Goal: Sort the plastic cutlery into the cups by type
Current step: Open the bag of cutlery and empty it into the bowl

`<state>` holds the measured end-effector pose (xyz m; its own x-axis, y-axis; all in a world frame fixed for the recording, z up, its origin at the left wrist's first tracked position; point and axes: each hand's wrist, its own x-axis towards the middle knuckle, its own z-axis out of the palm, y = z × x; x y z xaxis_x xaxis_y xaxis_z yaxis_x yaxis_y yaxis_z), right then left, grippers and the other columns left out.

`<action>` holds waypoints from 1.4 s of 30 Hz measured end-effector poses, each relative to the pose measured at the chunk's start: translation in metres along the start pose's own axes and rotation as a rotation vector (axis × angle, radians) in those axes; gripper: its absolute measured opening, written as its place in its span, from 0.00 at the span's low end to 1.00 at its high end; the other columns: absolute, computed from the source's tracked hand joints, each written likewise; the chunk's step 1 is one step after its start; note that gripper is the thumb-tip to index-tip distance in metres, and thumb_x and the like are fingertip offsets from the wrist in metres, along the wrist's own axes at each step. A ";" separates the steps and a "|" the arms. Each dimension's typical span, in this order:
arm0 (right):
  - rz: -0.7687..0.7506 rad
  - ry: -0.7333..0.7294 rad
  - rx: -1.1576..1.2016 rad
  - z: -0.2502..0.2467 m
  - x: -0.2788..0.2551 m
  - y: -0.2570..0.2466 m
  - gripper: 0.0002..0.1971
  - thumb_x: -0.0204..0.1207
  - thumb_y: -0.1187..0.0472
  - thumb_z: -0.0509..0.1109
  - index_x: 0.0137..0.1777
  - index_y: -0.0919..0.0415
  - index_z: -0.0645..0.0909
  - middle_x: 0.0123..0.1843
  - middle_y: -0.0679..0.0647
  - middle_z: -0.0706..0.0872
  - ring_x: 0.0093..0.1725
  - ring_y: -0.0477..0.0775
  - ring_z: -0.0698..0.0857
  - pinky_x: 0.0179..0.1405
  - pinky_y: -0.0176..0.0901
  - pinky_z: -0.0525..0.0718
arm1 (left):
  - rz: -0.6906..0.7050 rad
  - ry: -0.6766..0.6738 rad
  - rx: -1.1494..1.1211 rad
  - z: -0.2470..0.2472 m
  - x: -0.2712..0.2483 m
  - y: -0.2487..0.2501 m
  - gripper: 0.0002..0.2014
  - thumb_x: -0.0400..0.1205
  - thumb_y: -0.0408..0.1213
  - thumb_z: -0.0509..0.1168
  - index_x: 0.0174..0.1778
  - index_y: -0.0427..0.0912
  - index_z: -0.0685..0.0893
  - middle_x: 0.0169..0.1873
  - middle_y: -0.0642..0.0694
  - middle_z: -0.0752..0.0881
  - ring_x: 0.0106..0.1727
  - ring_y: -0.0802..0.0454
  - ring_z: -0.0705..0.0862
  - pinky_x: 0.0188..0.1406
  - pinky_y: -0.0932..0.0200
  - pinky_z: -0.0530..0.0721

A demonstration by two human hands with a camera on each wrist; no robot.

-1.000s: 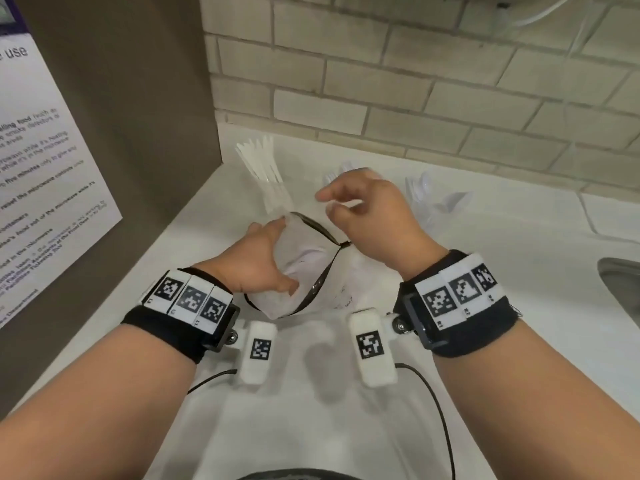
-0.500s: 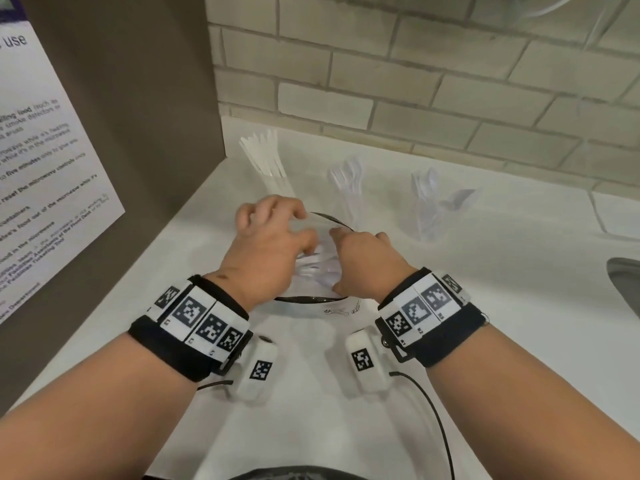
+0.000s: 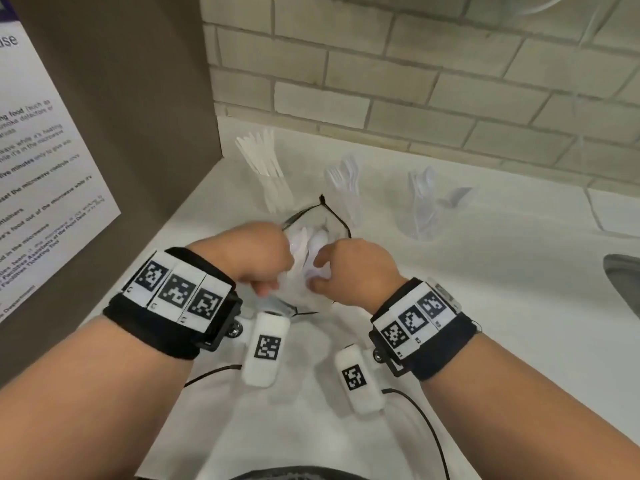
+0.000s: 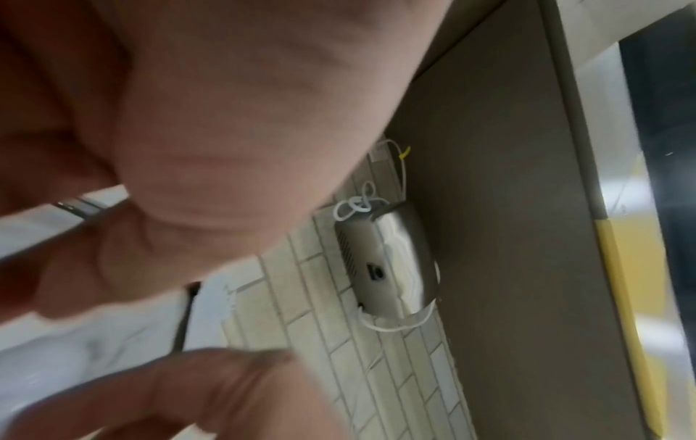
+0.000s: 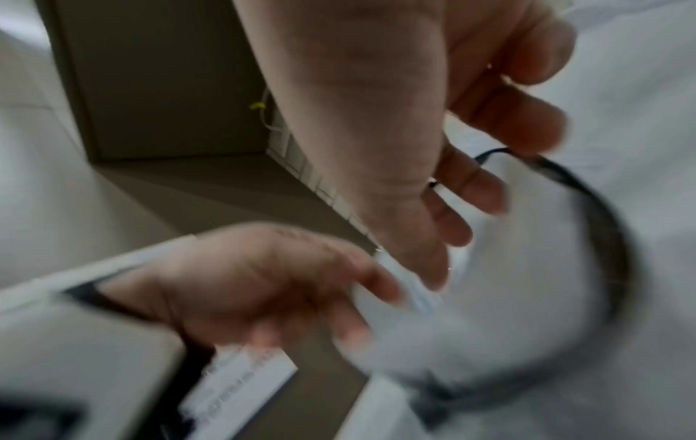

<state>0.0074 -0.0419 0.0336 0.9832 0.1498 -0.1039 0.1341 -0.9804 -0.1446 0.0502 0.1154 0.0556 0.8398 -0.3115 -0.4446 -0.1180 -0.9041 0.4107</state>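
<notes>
The left hand (image 4: 233, 125) is filling the near frame, blurred, fingers (image 4: 211, 396) curling beside a black-edged bag (image 4: 188, 315). Beyond, a steel box (image 4: 391, 262) is hanging on the tiled wall (image 4: 376, 372).

Clear plastic cups (image 3: 420, 216), matt white counter (image 3: 485, 306)

Readable text on the poster (image 3: 52, 161) only.
The white poster on the brown panel at the left carries mostly blurred black print; legible bits are "use" in large grey letters near its top, then "food", "five minutes", "microwave" and "food out of the microwave" lower down. The black-and-white square markers on the wristbands (image 3: 178, 291) are patterns; small marks beside them are too tiny to read.
</notes>
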 end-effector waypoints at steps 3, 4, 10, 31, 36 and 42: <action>-0.095 -0.170 -0.016 0.010 0.002 0.002 0.22 0.71 0.59 0.70 0.65 0.42 0.81 0.62 0.52 0.76 0.61 0.59 0.78 0.57 0.46 0.79 | 0.172 0.330 0.135 -0.007 0.011 -0.001 0.10 0.79 0.47 0.65 0.55 0.56 0.84 0.65 0.45 0.76 0.58 0.46 0.79 0.57 0.57 0.77; -0.133 -0.239 -0.062 0.013 0.001 0.001 0.24 0.72 0.63 0.68 0.67 0.42 0.80 0.64 0.53 0.73 0.62 0.60 0.75 0.60 0.46 0.78 | 0.189 0.299 0.151 -0.004 0.018 -0.003 0.13 0.78 0.47 0.66 0.59 0.60 0.83 0.73 0.43 0.67 0.69 0.44 0.74 0.66 0.55 0.74; 0.064 -0.295 -0.154 0.000 0.005 0.013 0.26 0.71 0.69 0.60 0.66 0.45 0.80 0.62 0.55 0.72 0.57 0.61 0.73 0.55 0.47 0.79 | 0.102 0.198 -0.110 0.017 0.030 -0.016 0.27 0.78 0.28 0.60 0.76 0.45 0.70 0.72 0.38 0.75 0.69 0.42 0.77 0.57 0.64 0.72; 0.072 -0.133 0.080 0.013 0.018 0.019 0.27 0.69 0.51 0.78 0.66 0.60 0.77 0.61 0.55 0.83 0.61 0.56 0.82 0.54 0.39 0.75 | 0.163 0.064 0.065 0.031 0.027 -0.021 0.43 0.74 0.35 0.66 0.83 0.58 0.51 0.67 0.39 0.65 0.66 0.43 0.75 0.63 0.58 0.78; 0.033 -0.162 0.178 0.019 0.020 0.008 0.32 0.63 0.54 0.82 0.68 0.52 0.76 0.62 0.53 0.77 0.59 0.54 0.81 0.61 0.44 0.79 | 0.098 0.125 -0.070 0.039 0.026 -0.024 0.49 0.74 0.34 0.68 0.84 0.60 0.44 0.68 0.39 0.66 0.60 0.43 0.79 0.54 0.63 0.75; 0.085 -0.157 0.155 0.026 0.025 0.003 0.34 0.65 0.52 0.80 0.68 0.60 0.71 0.62 0.54 0.81 0.61 0.57 0.82 0.60 0.50 0.82 | 0.152 0.209 -0.205 0.043 0.017 -0.038 0.46 0.72 0.28 0.68 0.82 0.62 0.56 0.56 0.45 0.71 0.57 0.47 0.78 0.51 0.66 0.71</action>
<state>0.0293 -0.0380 0.0047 0.9572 0.0978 -0.2724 0.0193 -0.9606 -0.2771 0.0462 0.1314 -0.0022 0.9138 -0.3527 -0.2014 -0.1592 -0.7672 0.6213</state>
